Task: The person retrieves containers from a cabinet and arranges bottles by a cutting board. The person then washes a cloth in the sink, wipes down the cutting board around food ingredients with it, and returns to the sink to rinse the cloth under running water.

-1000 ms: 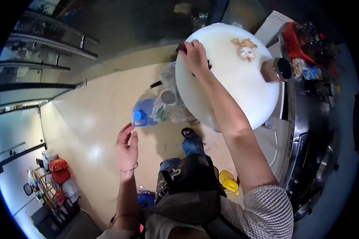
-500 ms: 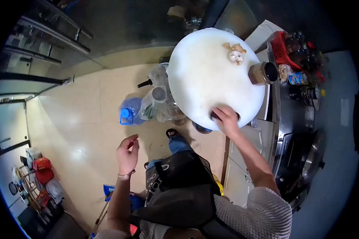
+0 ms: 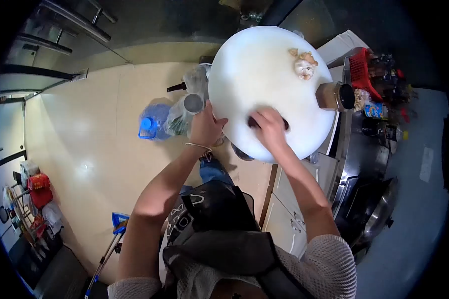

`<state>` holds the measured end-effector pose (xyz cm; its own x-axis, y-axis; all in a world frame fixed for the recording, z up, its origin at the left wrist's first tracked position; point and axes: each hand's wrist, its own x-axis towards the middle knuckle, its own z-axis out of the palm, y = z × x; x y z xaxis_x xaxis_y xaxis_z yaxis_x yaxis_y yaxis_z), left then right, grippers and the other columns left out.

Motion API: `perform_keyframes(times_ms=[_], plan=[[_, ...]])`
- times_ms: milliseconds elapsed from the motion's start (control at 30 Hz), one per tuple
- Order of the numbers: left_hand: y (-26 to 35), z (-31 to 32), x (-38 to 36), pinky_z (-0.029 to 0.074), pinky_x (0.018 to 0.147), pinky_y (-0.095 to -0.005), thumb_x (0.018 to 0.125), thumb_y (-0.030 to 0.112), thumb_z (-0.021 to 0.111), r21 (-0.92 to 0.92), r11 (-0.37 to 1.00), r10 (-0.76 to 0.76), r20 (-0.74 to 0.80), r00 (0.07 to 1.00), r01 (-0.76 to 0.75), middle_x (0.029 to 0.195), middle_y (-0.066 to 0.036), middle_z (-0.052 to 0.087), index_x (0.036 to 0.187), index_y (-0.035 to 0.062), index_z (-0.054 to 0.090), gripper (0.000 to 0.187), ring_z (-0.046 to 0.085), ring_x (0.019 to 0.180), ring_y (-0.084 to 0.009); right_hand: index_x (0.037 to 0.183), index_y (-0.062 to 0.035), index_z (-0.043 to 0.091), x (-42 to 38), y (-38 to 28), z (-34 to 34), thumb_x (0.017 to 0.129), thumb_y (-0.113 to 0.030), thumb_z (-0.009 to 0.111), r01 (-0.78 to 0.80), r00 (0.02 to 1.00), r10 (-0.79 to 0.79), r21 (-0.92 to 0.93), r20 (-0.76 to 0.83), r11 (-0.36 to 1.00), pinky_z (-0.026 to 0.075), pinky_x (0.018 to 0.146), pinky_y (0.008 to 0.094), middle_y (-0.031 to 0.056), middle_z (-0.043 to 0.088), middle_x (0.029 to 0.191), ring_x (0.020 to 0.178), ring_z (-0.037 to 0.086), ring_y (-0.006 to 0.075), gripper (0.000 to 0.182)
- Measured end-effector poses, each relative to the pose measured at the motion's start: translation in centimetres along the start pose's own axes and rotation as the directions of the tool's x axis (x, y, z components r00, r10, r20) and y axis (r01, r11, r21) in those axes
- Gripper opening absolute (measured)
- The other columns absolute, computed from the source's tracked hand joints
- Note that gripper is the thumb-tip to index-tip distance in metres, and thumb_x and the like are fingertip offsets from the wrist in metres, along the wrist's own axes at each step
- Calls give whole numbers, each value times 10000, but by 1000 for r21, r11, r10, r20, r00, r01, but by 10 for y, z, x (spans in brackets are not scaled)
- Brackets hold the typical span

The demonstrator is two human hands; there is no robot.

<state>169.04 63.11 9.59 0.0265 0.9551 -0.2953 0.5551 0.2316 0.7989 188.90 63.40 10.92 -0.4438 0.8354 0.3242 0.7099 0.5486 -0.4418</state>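
With the left hand (image 3: 206, 127) gripping the rim of the round white cutting board (image 3: 264, 74) and the right hand (image 3: 269, 128) closed on what looks like a dark cloth pressed to its near surface, a hard wipe could knock the garlic (image 3: 304, 67) or jar (image 3: 336, 96) off the desk.

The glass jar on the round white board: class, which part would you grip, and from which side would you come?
Grip the jar around its glass body, coming from the board's open middle. It lies on its side at the board's rim with its dark lid pointing outward, so the round body is the free part, and the garlic sits close beside it.
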Motion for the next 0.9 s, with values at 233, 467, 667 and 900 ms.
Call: perform_keyframes(times_ms=[233,467,667,900], plan=[[-5,-1,1,457,562,-357,618,159,688,-29,999,-44,45,998,46,628,-155,579,1090,-86,424,594,584,602,-300,841,-17,587,-51,1,-25,531,44,536,54,993,-55,14,100,998,416,682,390,126,528,782,769,522,295,319],[0,1,-3,447,566,-365,644,143,671,-125,991,-39,10,999,40,639,-148,571,1027,-29,459,470,577,598,-297,862,-20,591,36,-2,31,537,63,546,81,995,-80,10,-51,997,426,686,372,125,557,784,770,540,285,338],[-18,7,4,447,557,-365,652,126,664,-84,995,-44,18,999,45,636,-156,575,980,-54,495,411,581,587,-295,876,-25,588,-24,-1,-11,566,52,553,119,986,-125,66,106,991,429,708,402,137,563,774,771,549,308,322],[-11,1,2,446,514,-334,666,141,660,-108,989,-105,9,994,105,608,-142,579,1032,-69,491,454,584,545,-257,896,-26,586,10,11,17,556,51,568,196,980,-199,93,21,976,426,714,383,134,555,813,797,540,295,348]])
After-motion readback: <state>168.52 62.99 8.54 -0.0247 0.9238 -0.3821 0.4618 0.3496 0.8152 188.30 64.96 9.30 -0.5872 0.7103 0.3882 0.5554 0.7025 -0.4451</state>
